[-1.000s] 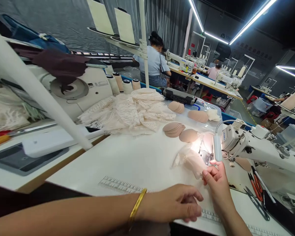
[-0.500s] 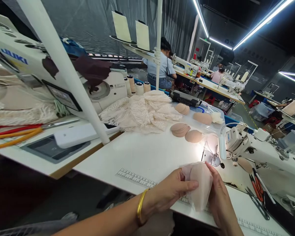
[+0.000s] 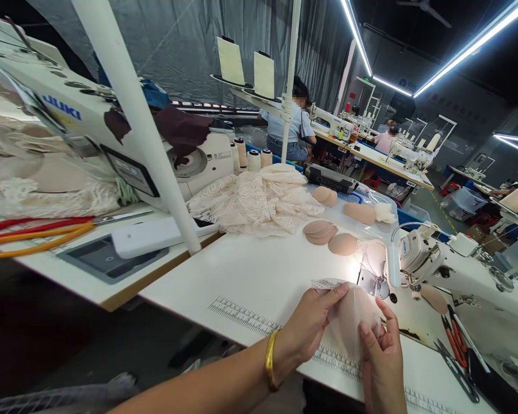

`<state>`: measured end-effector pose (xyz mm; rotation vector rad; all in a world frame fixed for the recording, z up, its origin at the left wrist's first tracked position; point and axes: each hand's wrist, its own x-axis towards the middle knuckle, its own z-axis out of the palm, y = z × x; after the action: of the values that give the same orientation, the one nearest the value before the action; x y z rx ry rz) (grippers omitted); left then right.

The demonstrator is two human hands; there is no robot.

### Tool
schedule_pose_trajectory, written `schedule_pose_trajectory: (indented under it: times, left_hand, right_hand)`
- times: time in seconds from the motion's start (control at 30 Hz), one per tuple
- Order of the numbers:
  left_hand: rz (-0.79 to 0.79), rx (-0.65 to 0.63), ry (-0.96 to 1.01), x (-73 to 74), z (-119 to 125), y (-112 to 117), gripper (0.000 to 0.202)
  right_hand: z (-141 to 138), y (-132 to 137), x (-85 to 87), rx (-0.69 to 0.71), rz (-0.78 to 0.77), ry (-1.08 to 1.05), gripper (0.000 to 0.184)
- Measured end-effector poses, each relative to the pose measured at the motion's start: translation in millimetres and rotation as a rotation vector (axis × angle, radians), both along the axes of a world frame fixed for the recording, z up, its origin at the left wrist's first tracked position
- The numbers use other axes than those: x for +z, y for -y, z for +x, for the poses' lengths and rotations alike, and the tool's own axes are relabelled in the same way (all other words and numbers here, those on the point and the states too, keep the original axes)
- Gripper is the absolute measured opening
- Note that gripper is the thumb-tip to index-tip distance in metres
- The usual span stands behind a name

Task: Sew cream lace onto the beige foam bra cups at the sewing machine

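Between both hands is a beige cup pad [image 3: 356,313] covered in thin sheer fabric with a lacy top edge. My left hand [image 3: 308,322], below a gold bangle [image 3: 270,359], pinches its upper left side with the thumb on top. The fingers of my right hand [image 3: 383,351] are closed on its right side, thumb in front and index finger raised along the edge. Just beyond the pad is the lit needle plate [image 3: 369,282] of a sewing machine [image 3: 470,264]. More beige pads [image 3: 320,232] lie stacked on the white table [image 3: 250,270].
Black shears with orange handles [image 3: 457,342] and dark tweezers-like snips [image 3: 457,371] lie at right. White lace fabric [image 3: 259,201] is heaped at the back. A thread-stand pole [image 3: 133,115] rises at left, near red- and orange-handled scissors [image 3: 38,236]. Another person [image 3: 287,126] sits beyond.
My left thumb has moved up to the pad's top edge. My right hand has turned, its thumb now in front of the pad. The lacy edge shows more. The camera view has shifted slightly.
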<state>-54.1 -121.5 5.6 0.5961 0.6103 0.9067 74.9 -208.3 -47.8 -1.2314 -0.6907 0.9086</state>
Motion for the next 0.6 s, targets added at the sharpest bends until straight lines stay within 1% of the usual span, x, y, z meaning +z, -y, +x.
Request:
schedule_pose_trajectory:
  times: [0.13, 0.23, 0.3, 0.4, 0.47, 0.53, 0.57, 0.6]
  left_hand:
    - [0.002, -0.031, 0.007, 2.7, -0.9, -0.4, 0.046]
    - [0.013, -0.136, 0.058, 4.5, -0.8, -0.4, 0.045]
    - [0.005, -0.203, 0.058, 3.9, 0.9, -0.5, 0.045]
    - [-0.008, -0.205, 0.022, 2.3, 4.8, -1.9, 0.043]
    - [-0.003, -0.201, 0.025, 4.4, 5.9, -4.3, 0.041]
    - [0.039, -0.257, 0.032, 11.3, 3.4, -8.4, 0.04]
    - [0.095, -0.311, 0.035, 16.4, 0.6, -11.4, 0.041]
    - [0.193, -0.393, 0.028, 22.1, -2.7, -15.1, 0.041]
  right_hand:
    - [-0.2, -1.2, 0.2, -0.01, 0.017, -0.027, 0.082]
    - [-1.2, -2.9, 2.4, -0.003, 0.028, -0.102, 0.082]
    - [-2.1, -3.8, 3.5, -0.001, 0.03, -0.114, 0.081]
    - [-5.2, -1.7, 2.6, 0.017, 0.017, -0.087, 0.084]
    - [-6.4, 3.2, 0.8, 0.071, 0.019, -0.07, 0.094]
    - [-1.6, 9.2, 0.5, 0.134, 0.032, -0.017, 0.103]
    - [4.4, 11.7, 1.8, 0.14, 0.042, 0.047, 0.104]
    - [13.3, 13.1, 4.4, 0.132, 0.056, 0.147, 0.1]
